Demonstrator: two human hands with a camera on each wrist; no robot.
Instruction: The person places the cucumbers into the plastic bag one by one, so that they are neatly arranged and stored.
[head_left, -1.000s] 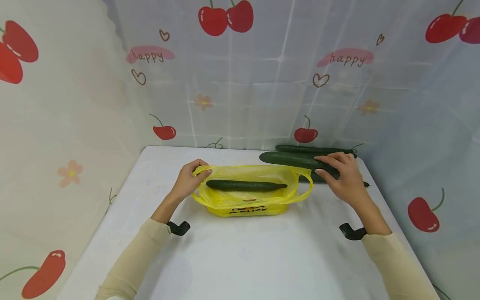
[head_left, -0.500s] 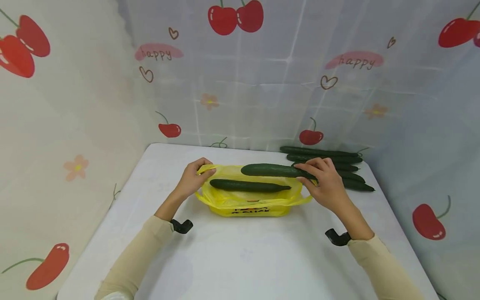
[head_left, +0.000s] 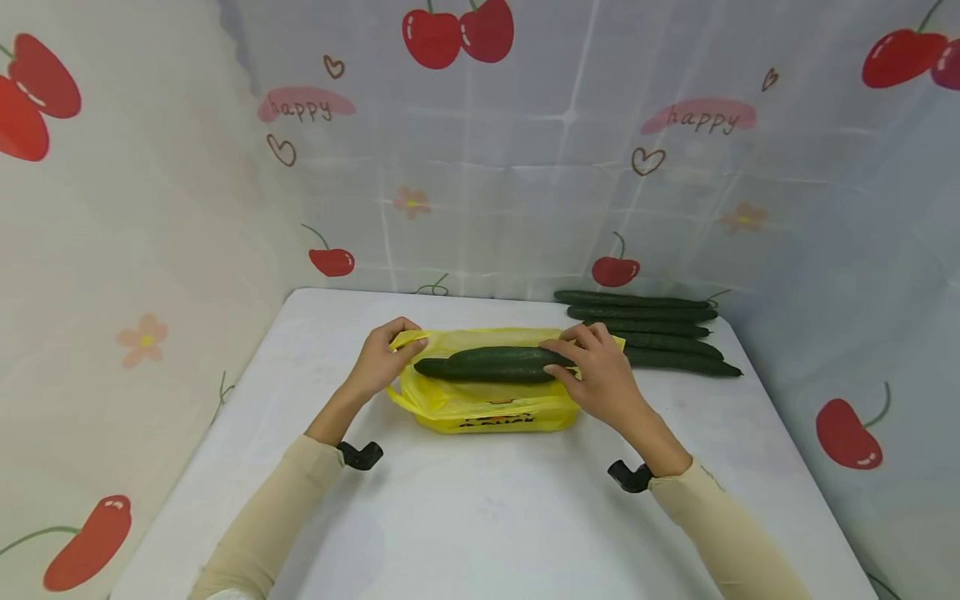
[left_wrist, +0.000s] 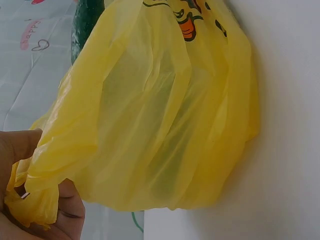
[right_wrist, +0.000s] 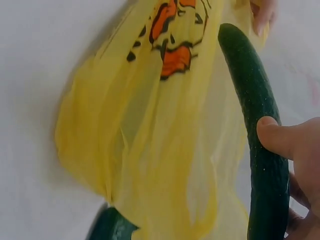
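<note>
We see the left hand (head_left: 381,358) pinching the gathered edge of a yellow plastic bag (head_left: 450,418) between thumb and fingers, with the bag's mouth spread away to its right. The right hand (head_left: 600,371) grips a dark green cucumber (head_left: 502,358) near one end; in the right wrist view we find its thumb laid across the skin and its fingers round the other side. From that grip the cucumber reaches toward the left hand, over the bag's opening. Just below it, between the two hands, we make out a second cucumber (head_left: 431,369) inside the bag; we cannot tell whether the two touch. Beyond the right hand, five more cucumbers (head_left: 652,329) lie side by side on the white surface (head_left: 480,517). Orange and black print (right_wrist: 175,62) marks the bag's side. Below each hand we notice a black wrist piece (head_left: 630,477) and a beige sleeve (head_left: 720,525), and past both hands hangs a pale curtain (head_left: 525,200) printed with cherries.
</note>
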